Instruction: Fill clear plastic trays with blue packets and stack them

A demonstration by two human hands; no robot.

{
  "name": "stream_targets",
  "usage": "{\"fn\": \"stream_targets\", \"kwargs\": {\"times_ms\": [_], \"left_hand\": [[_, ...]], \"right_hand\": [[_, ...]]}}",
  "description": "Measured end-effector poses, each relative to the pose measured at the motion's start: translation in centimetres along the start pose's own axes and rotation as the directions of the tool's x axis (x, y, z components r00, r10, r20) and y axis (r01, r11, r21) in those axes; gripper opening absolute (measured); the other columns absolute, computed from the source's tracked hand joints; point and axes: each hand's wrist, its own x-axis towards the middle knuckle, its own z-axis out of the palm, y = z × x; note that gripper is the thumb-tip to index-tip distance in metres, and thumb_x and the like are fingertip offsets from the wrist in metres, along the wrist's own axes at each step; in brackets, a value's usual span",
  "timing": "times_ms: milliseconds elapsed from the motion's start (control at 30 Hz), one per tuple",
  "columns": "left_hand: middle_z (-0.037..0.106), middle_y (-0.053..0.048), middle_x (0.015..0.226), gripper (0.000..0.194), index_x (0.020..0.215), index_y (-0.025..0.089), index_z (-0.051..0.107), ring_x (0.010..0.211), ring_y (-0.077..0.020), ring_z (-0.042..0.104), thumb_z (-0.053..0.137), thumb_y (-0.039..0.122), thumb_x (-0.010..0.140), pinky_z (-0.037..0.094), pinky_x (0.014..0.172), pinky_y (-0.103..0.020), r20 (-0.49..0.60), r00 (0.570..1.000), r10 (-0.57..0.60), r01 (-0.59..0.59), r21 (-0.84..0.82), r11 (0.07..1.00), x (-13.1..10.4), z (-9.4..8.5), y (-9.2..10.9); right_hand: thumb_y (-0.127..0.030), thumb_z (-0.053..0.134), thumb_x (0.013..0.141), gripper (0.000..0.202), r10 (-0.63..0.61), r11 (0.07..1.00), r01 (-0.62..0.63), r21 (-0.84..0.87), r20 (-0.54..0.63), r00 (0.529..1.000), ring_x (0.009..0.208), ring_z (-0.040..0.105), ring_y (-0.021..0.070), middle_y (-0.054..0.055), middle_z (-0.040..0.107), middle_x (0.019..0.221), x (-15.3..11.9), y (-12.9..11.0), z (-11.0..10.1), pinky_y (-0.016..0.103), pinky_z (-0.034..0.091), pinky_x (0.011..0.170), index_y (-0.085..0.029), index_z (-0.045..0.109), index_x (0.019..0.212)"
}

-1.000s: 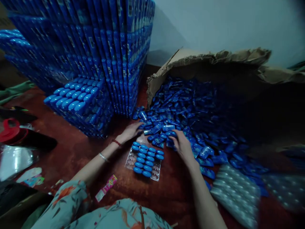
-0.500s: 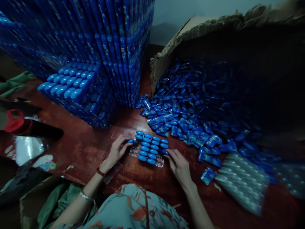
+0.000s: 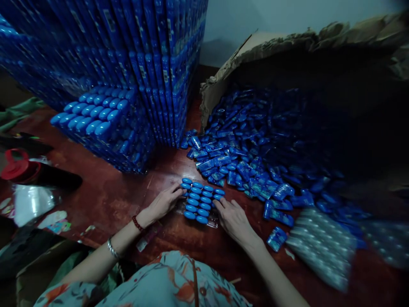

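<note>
- A clear tray (image 3: 213, 222), partly filled with rows of glossy blue pieces (image 3: 194, 196), lies between the two hands.
- The left hand (image 3: 164, 202) is half-curled at its left edge, the right hand (image 3: 233, 217) bent at its right; whether either pinches a piece, I cannot tell.
- A brushing fingertip could knock the closely set rows askew.
- Beneath the hands is a reddish-brown table (image 3: 111, 200); beyond them, a loose blue heap (image 3: 220, 160), tall blue stacks (image 3: 159, 85) and a pale wall (image 3: 255, 17).

Blue pieces (image 3: 205, 200) hide much of the tray (image 3: 212, 222); the tall stack (image 3: 153, 76) (barcodes (image 3: 165, 76) too small to read) is cut off above.
</note>
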Motion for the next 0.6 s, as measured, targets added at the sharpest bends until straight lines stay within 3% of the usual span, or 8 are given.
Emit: {"fn": "stream_targets", "kwargs": {"times_ms": [100,233,300,400,500,600], "left_hand": [[0.054,-0.011,0.117,0.023,0.108,0.016,0.054,0.098,-0.016,0.055,0.037,0.013,0.092,0.047,0.08,-0.026,0.019,1.0,0.011,-0.012,0.071,0.997,0.2,0.1,0.2],[0.057,-0.011,0.107,0.023,0.105,0.016,0.056,0.096,-0.0199,0.053,0.037,0.016,0.092,0.046,0.08,-0.032,0.075,0.995,0.073,-0.091,0.28,0.956,0.7,-0.4,0.6],[0.057,-0.012,0.105,0.021,0.1,0.016,0.058,0.093,-0.0218,0.052,0.039,0.017,0.091,0.045,0.078,-0.034,0.096,0.989,0.113,-0.14,0.356,0.924,1.0,-0.9,0.8],[0.057,-0.01,0.099,0.019,0.094,0.018,0.059,0.087,-0.0196,0.051,0.04,0.019,0.091,0.044,0.076,-0.031,0.151,0.971,0.183,-0.224,0.334,0.915,1.7,-1.6,0.7],[0.055,-0.005,0.089,0.023,0.094,0.019,0.058,0.079,-0.0159,0.05,0.036,0.02,0.093,0.043,0.071,-0.026,0.123,0.974,0.192,-0.217,0.239,0.946,3.9,-2.0,0.4],[0.055,-0.007,0.093,0.023,0.093,0.016,0.057,0.083,-0.0158,0.052,0.034,0.02,0.093,0.044,0.074,-0.026,-0.015,0.995,0.094,-0.092,0.115,0.989,8.2,-1.7,-0.3]], "right_hand": [[-0.019,0.044,0.09,0.027,-0.021,0.999,0.018,-0.033,-0.095,0.995,0.078,0.061,0.0174,0.009,0.064,0.099,-0.6,0.3,0.4,0.031,0.04,0.076,-0.017,0.057,0.114],[-0.033,0.043,0.093,0.028,-0.048,0.999,0.044,-0.023,-0.207,0.977,0.066,0.06,0.015,0.005,0.065,0.079,-0.9,1.4,-0.1,0.027,0.039,0.066,-0.02,0.061,0.11],[-0.033,0.041,0.094,0.028,-0.007,0.999,0.018,0.039,-0.273,0.962,0.063,0.058,0.0133,0.003,0.064,0.073,-0.4,2.4,-0.4,0.024,0.038,0.063,-0.022,0.062,0.108],[-0.03,0.038,0.095,0.029,0.134,0.975,-0.067,0.21,-0.325,0.936,0.072,0.06,0.0138,0.004,0.065,0.082,2.0,4.3,-0.6,0.023,0.042,0.066,-0.023,0.063,0.107],[-0.024,0.039,0.093,0.029,0.211,0.957,-0.142,0.252,-0.276,0.938,0.091,0.057,0.0186,0.006,0.063,0.099,6.2,6.0,-0.8,0.027,0.044,0.074,-0.023,0.061,0.112],[-0.018,0.049,0.086,0.032,0.093,0.991,-0.083,0.109,-0.094,0.991,0.102,0.05,0.0245,0.01,0.058,0.112,10.5,6.7,-1.3,0.035,0.043,0.08,-0.021,0.057,0.117]]}}
